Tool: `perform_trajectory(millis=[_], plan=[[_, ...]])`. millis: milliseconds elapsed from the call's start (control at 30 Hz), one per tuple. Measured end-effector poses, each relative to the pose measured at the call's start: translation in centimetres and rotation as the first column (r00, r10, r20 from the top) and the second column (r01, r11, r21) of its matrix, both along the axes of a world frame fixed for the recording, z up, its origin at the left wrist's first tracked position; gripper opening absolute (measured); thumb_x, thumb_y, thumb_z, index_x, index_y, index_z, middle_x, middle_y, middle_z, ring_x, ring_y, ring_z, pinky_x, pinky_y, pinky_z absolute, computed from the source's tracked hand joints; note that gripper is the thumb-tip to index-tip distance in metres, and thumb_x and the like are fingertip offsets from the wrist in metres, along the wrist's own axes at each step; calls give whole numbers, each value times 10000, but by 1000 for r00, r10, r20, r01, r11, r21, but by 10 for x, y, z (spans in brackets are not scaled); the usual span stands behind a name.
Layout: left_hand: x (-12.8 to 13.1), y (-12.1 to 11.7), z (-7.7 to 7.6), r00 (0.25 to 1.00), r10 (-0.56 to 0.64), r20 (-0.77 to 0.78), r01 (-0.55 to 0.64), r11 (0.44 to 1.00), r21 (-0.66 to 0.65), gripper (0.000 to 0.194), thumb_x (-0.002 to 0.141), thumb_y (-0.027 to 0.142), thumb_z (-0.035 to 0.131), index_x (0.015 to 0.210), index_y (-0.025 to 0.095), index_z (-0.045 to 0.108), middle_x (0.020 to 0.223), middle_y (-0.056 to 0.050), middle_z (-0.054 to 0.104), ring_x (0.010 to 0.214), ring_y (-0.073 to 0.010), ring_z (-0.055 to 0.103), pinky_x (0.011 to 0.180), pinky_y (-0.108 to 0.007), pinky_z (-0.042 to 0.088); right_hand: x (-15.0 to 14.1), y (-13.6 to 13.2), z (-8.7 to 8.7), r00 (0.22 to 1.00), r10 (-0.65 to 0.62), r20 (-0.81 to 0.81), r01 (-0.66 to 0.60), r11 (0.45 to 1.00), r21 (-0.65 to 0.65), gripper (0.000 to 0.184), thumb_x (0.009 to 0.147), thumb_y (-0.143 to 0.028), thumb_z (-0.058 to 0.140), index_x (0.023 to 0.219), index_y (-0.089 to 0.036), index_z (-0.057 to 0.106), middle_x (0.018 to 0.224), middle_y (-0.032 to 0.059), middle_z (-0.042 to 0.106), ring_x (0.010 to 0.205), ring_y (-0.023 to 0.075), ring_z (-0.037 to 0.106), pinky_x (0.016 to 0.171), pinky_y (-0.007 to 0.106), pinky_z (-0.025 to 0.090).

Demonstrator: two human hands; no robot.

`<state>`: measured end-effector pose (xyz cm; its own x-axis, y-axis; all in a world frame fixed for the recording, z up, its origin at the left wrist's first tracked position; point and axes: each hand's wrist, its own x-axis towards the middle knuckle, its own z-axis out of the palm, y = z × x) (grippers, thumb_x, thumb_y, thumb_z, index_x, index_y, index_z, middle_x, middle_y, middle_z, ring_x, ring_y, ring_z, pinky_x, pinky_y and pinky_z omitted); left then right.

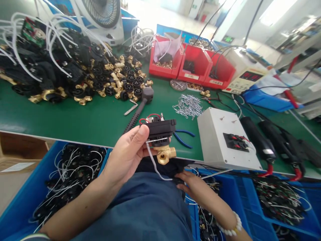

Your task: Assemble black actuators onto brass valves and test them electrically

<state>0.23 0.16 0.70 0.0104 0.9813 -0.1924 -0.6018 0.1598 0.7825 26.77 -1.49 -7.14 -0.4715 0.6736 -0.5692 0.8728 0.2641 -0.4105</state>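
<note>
Green bench point(100, 115): runs behind the L-hand grip, approx. full width of view. Blue bin point(54, 177) w/ dark, white-wired parts: below bench edge, left of grip. 2nd blue bin point(255, 204), similar contents: well right of grip. Valve pile point(125, 80), brass & black w/ white leads: beyond grip, to the left. Grey box point(225, 139) w/ black terminal block: right of grip, on bench. Fan point(110, 20): far side, behind pile. Red trays point(192, 67), qty 3: beyond grip, slightly right; small parts inside. Mallet point(137, 108), dark head: just behind grip, handle running down toward L hand. Valve unit point(162, 132), black housing on brass body, red wires on top: in L hand point(125, 154), above bench's near edge; fingers closed round housing side, thumb on near face. R hand point(187, 182): below & right of unit, fingers pinched on dark end of cable point(156, 170), white, from unit. Blue pliers point(184, 137): on bench, just right of unit. Clips point(189, 106), loose metal heap: beyond pliers.
</note>
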Motion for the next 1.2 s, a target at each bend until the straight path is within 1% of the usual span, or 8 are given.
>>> perform_trajectory(millis=[133,300,400,633,867,1033,1133,1200], plan=[[0,0,-1,1000,-5,1,5,1000,12,530,852,548,758,1196,151,697,1151,-121,774,901,-238,784,770,-294,657,2,-2,-3,1000,6,0,-6,999,-32,272,964,-170,556,1161,-148,741,1139,150,725,1073,306,693,948,406,547],[0,1,-3,1000,-15,4,14,1000,27,508,865,542,748,1183,148,704,1112,-106,781,907,-231,781,770,-289,656,-2,-7,-5,998,-4,-57,-1,995,-100,291,1010,-226,527,1217,-146,716,1173,147,719,1091,307,690,947,398,535],[0,2,-4,1000,-19,-1,19,999,35,526,863,560,743,1179,142,705,1092,-98,783,901,-220,779,769,-276,652,-5,-8,-3,997,-24,-74,15,994,-112,285,1007,-205,534,1218,-129,711,1180,149,711,1103,301,681,961,393,524],[-3,4,-4,999,-14,-36,16,998,56,555,873,584,719,1229,158,681,1158,-101,766,921,-224,779,784,-284,653,-8,-9,-4,995,-17,-97,12,999,-47,244,971,-113,568,1157,-107,726,1111,136,710,1041,253,682,932,341,530],[-2,2,-3,1000,-23,-15,24,998,50,567,848,593,743,1224,172,686,1148,-85,770,907,-212,782,772,-268,655,-10,-12,-13,994,16,-109,-12,999,34,247,946,-65,573,1135,-113,725,1154,141,701,1099,269,653,972,389,526],[-2,2,-3,999,-28,-16,29,998,50,568,853,590,739,1230,169,685,1155,-89,769,916,-219,783,765,-264,655,-10,-14,-16,992,34,-122,-26,997,70,275,938,-44,571,1154,-122,723,1179,142,697,1116,267,648,988,395,529],[-3,2,-4,999,-19,-29,20,999,42,582,846,598,741,1239,172,684,1180,-93,764,921,-221,784,783,-267,654,-10,-16,-20,991,42,-125,-29,994,105,299,937,-28,555,1170,-111,723,1168,157,696,1120,287,647,984,412,527],[-3,2,-4,999,-16,-33,17,999,30,587,834,605,749,1233,179,690,1177,-92,767,918,-225,786,780,-274,658,-10,-18,-24,990,51,-128,-34,991,126,296,967,-61,530,1195,-96,717,1141,171,701,1091,300,663,947,415,536]])
